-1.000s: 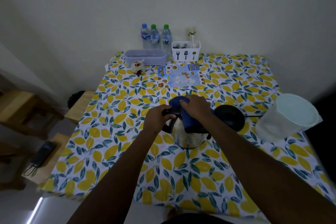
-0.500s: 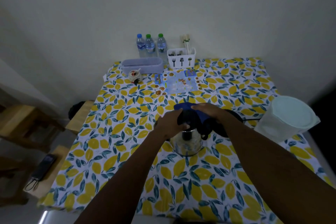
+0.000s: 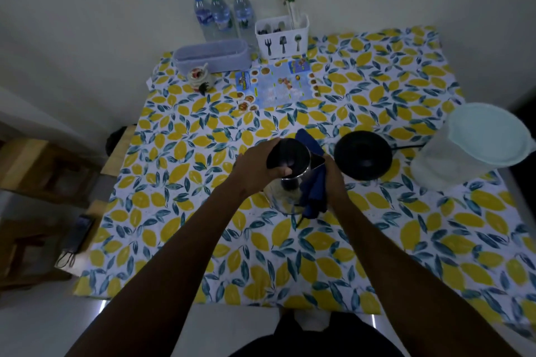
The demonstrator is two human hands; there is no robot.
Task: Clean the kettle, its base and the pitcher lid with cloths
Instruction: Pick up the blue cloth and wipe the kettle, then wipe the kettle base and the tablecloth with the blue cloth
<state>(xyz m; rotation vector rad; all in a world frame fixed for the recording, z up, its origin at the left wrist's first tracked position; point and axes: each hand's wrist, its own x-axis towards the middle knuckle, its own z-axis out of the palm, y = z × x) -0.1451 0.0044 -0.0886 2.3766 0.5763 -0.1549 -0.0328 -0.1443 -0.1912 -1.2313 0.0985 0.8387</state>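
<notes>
Now the left hand (image 3: 258,171) grips the black lid of the steel kettle (image 3: 285,182) at frame centre, fingers curled over its rim; half a second ago it lay lower on the body; the right hand (image 3: 330,182), earlier draped over the top, presses the blue cloth (image 3: 311,191) flat against the kettle's right side; the black base (image 3: 362,155) now shows fully uncovered just right; the lidded pitcher (image 3: 475,145) stands at right edge on the surface (image 3: 203,240).

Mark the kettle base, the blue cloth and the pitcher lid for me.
kettle base (image 3: 362,158), head view, on the middle of the black disc.
blue cloth (image 3: 313,193), head view, on the fold against the kettle's side.
pitcher lid (image 3: 490,139), head view, on the middle of the pale top.
</notes>
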